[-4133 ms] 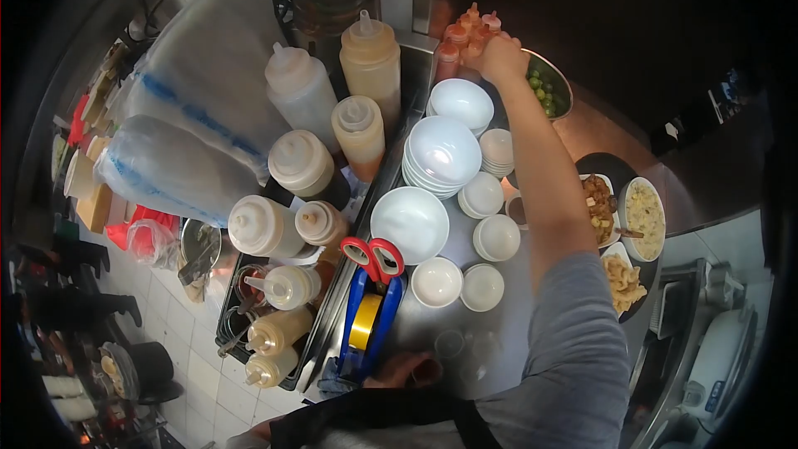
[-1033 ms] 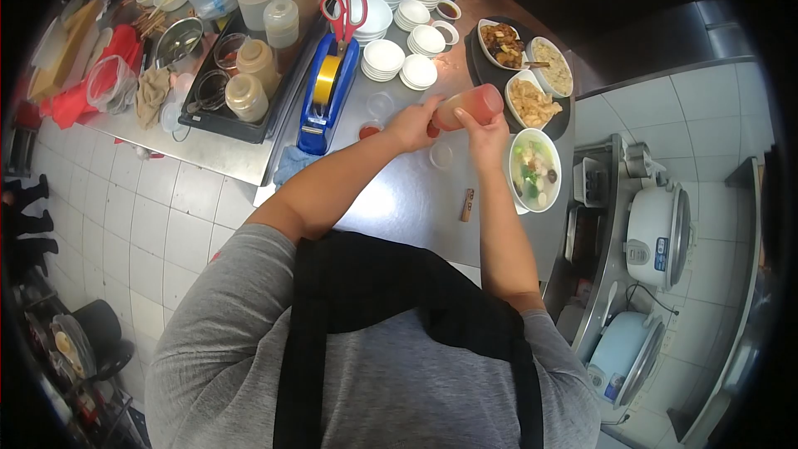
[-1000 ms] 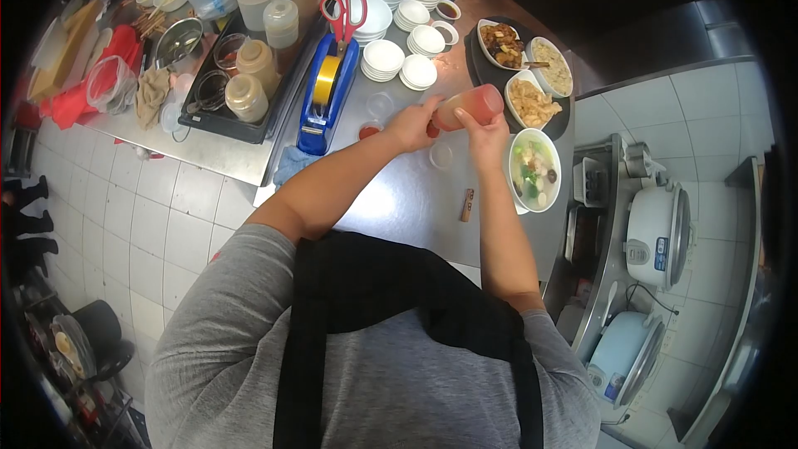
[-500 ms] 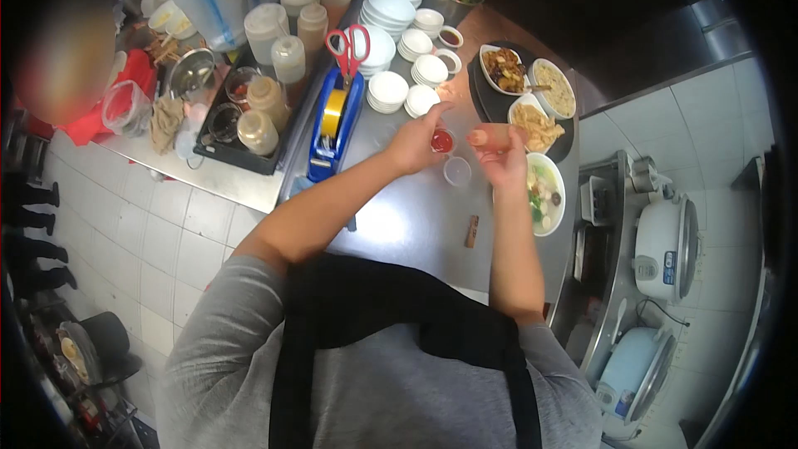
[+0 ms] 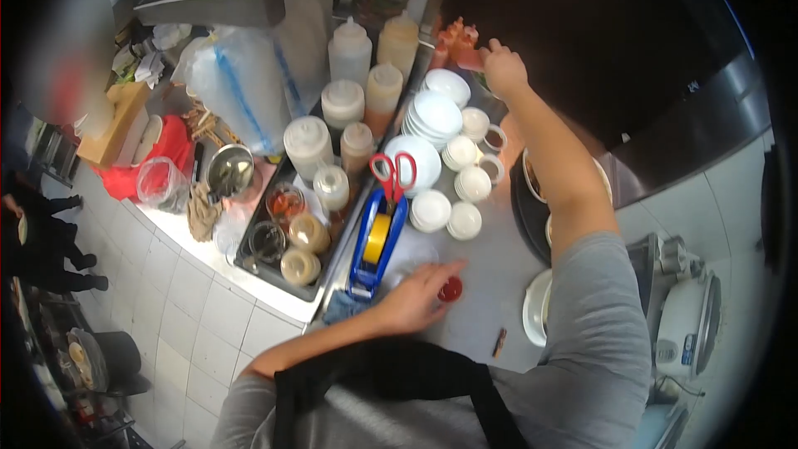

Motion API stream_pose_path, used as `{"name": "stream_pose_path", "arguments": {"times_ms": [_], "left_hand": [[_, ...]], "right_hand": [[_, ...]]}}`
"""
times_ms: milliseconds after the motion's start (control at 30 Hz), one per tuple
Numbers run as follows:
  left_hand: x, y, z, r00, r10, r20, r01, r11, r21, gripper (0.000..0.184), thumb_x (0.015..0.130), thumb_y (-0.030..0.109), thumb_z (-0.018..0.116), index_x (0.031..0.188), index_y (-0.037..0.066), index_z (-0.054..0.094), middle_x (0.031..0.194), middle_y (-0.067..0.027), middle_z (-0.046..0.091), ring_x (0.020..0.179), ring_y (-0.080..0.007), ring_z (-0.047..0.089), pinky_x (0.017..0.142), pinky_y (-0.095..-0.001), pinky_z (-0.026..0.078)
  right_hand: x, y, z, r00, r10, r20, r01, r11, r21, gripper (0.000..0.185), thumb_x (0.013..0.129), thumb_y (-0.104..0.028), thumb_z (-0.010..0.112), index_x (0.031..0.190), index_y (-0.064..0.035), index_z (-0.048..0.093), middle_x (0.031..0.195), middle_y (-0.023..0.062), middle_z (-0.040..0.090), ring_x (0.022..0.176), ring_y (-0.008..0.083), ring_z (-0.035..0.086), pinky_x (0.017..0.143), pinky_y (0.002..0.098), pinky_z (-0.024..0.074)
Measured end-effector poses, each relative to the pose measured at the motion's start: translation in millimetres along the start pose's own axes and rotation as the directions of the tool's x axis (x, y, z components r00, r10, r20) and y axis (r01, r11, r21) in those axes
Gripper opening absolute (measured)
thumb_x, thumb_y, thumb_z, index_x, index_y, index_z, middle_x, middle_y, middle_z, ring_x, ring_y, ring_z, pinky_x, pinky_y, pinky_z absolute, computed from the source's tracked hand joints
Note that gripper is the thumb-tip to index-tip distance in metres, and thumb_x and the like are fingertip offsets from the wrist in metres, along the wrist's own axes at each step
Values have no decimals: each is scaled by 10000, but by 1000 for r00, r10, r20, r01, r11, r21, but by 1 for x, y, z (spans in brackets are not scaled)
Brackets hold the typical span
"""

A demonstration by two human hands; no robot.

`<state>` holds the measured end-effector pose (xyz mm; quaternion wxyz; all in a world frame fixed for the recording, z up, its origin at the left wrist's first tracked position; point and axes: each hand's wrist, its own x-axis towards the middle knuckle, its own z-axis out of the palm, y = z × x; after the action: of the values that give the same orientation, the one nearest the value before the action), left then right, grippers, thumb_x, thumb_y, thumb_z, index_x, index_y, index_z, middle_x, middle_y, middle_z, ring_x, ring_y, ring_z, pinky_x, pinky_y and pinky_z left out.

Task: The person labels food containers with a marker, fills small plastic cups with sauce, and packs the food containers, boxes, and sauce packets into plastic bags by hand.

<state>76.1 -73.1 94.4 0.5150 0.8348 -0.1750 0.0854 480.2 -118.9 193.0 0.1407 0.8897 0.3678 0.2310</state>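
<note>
On the steel counter, my left hand (image 5: pixel 413 296) curls around the side of a small clear sauce cup (image 5: pixel 450 288) of red sauce, thumb and forefinger at its rim. My right hand (image 5: pixel 504 71) is stretched to the far end, its fingers closed on a pinkish-red squeeze bottle (image 5: pixel 470 60). Beside that bottle stand several red squeeze bottles (image 5: pixel 451 36). Stacked white bowls (image 5: pixel 435 116) and small white dishes (image 5: pixel 473 184) lie between my hands. A blue tape dispenser (image 5: pixel 366 273) with red-handled scissors (image 5: pixel 393 173) stands left of them.
A black tray (image 5: pixel 309 293) of sauce bottles and jars stands on the left. My right arm partly covers a dark round tray (image 5: pixel 525 212) of dishes and a white bowl (image 5: pixel 534 308). A small brown packet (image 5: pixel 499 342) lies near the counter's front. Rice cookers (image 5: pixel 688 324) are at right.
My right hand has moved from above the sauce cup to the far red bottles, carrying the squeeze bottle. My left hand stays at the cup. The view has shifted; the clear lid no longer shows.
</note>
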Motion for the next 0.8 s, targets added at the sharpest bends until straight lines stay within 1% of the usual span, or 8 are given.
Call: {"name": "stream_pose_path", "arguments": {"times_ms": [100,200,300,333,400,467,567,800], "left_hand": [[9,-3,-13,998,-56,40,59,995,-79,713,690,34,706,1326,44,382,1184,-179,530,1049,-337,542,892,-393,463],[14,-8,-15,997,-67,42,69,996,-55,702,696,31,703,1323,45,387,1193,-179,529,1050,-339,548,885,-390,471],[17,-9,-10,999,-36,5,36,998,-56,696,708,49,713,1327,52,393,1141,-181,545,1000,-335,562,851,-382,487],[16,-7,-8,999,-32,8,32,998,-57,700,709,52,714,1330,54,392,1116,-182,551,987,-337,561,846,-379,486],[18,4,-10,1000,-13,24,14,999,-40,703,703,39,705,1331,49,389,1102,-184,548,1004,-346,542,851,-376,476],[18,12,-5,998,31,-53,-32,999,-13,736,682,30,719,1334,54,380,1114,-160,559,1009,-329,548,860,-370,473],[17,30,-1,995,-53,-89,44,994,-99,764,663,5,727,1332,67,363,1113,-130,579,981,-281,577,803,-349,497],[-22,30,51,993,-101,53,101,995,0,800,646,12,745,1329,112,341,1086,-122,613,993,-304,579,825,-368,484]], "right_hand": [[49,-9,46,996,-8,87,21,988,-154,307,800,-132,527,1090,-76,612,1294,90,490,989,228,577,765,384,475],[61,-19,69,993,-38,-115,14,979,-204,302,789,-177,572,1060,-52,620,1201,88,526,1038,245,546,821,409,463],[45,-27,17,998,64,-25,-66,994,-89,284,799,-102,511,1052,-98,641,1228,88,523,1108,265,510,813,428,449],[16,-28,-24,990,115,-76,-100,980,174,229,768,-95,567,975,-126,659,1094,92,572,1067,288,533,809,418,465],[-56,-21,-66,949,133,-284,80,773,630,186,728,-38,621,911,-69,635,926,132,605,846,328,591,761,393,485],[-150,-34,-103,963,260,-77,-83,555,828,261,740,52,509,945,-48,636,916,137,619,771,251,632,675,340,500],[-287,-65,-114,978,186,95,-172,459,872,397,701,110,539,1040,-74,632,1029,102,590,809,180,596,700,251,490],[-463,-171,-93,731,573,370,-199,-340,919,206,766,-1,686,961,-21,623,1093,95,557,800,90,557,648,227,497]]}}
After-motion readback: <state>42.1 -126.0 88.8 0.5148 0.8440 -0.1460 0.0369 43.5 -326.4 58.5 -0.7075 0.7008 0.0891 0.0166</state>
